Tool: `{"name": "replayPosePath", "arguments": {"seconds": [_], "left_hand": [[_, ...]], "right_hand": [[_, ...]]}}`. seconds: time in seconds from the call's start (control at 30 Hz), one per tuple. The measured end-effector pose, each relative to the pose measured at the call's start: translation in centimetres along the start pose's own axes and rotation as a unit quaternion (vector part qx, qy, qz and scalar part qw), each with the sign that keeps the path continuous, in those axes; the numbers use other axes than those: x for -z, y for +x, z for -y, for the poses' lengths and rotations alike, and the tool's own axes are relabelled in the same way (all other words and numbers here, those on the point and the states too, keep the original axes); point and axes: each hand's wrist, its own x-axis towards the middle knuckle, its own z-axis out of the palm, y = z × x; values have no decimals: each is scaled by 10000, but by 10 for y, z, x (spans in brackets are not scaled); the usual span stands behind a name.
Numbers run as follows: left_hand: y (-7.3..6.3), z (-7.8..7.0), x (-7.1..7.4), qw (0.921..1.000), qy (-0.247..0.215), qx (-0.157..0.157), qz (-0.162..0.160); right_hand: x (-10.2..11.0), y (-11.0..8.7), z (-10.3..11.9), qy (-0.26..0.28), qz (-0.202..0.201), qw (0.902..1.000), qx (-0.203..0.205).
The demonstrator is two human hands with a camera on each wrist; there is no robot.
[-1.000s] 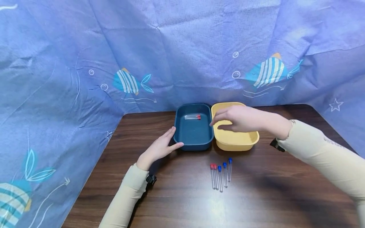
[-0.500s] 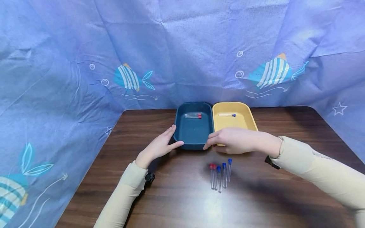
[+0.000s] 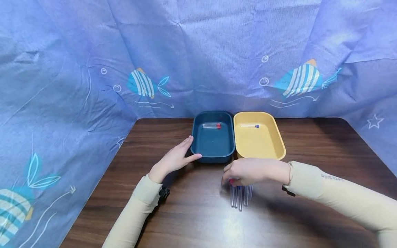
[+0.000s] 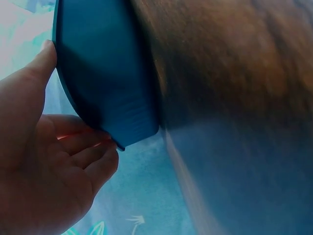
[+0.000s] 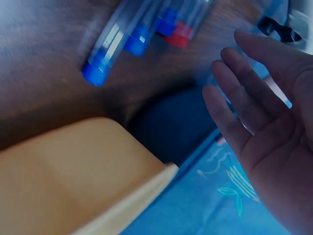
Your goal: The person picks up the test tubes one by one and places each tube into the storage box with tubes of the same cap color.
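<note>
We note left hand [image 3: 175,158] spread, touching dark-blue rectangular plastic tray [image 3: 212,144] near far edge of brown wood-grain table [image 3: 186,213]; right hand [image 3: 254,170], loosely spread, over clear red- and blue-capped tubes [image 3: 240,199].

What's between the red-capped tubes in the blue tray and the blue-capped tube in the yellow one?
Only the facing side walls of the blue tray and yellow tray, plus some bare tray floor; shows in the head view.
</note>
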Motion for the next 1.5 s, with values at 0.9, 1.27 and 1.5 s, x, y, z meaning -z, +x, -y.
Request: {"name": "replayPosePath", "arguments": {"seconds": [0.9, 1.27, 1.5], "left_hand": [[3, -6, 3, 9998, -91, -50, 172], [-1, -3, 2, 9998, -166, -38, 142], [0, 0, 4, 9998, -184, -12, 118]], "right_hand": [[-21, 1, -20, -596, 231, 9965, -533], [-24, 4, -26, -205, 229, 9971, -696], [-21, 8, -29, -58, 188, 9978, -631]]}}
